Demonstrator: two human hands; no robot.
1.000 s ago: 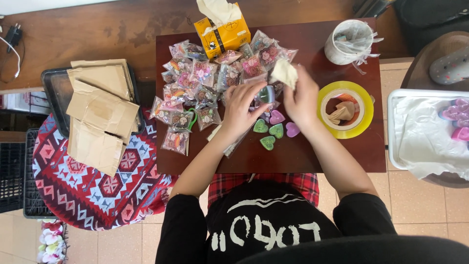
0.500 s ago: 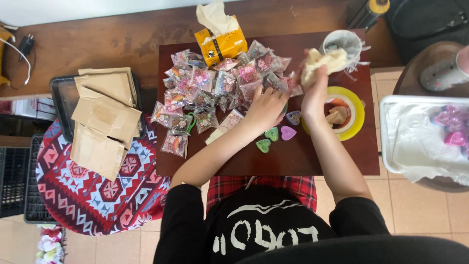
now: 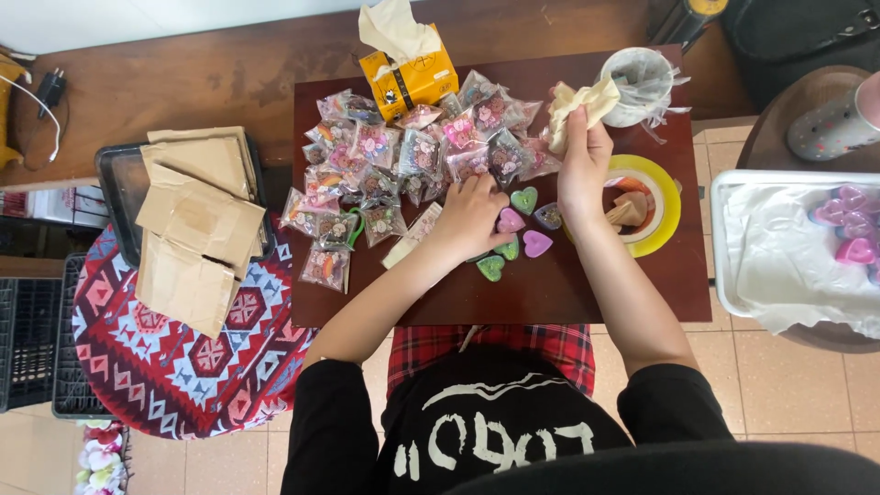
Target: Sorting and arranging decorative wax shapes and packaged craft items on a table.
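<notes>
Even, soft daylight fills the scene; shadows are faint and short. Mild glare glints off the cellophane packets (image 3: pixel 403 165) on the dark table (image 3: pixel 568 284). Focus is sharp at the centre, with slight wide-angle bending toward the edges.

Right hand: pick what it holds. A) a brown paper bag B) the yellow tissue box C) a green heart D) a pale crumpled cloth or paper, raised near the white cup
D. The right hand grips a pale crumpled cloth or paper beside the white cup, while the left hand rests by the coloured hearts on the table.
</notes>
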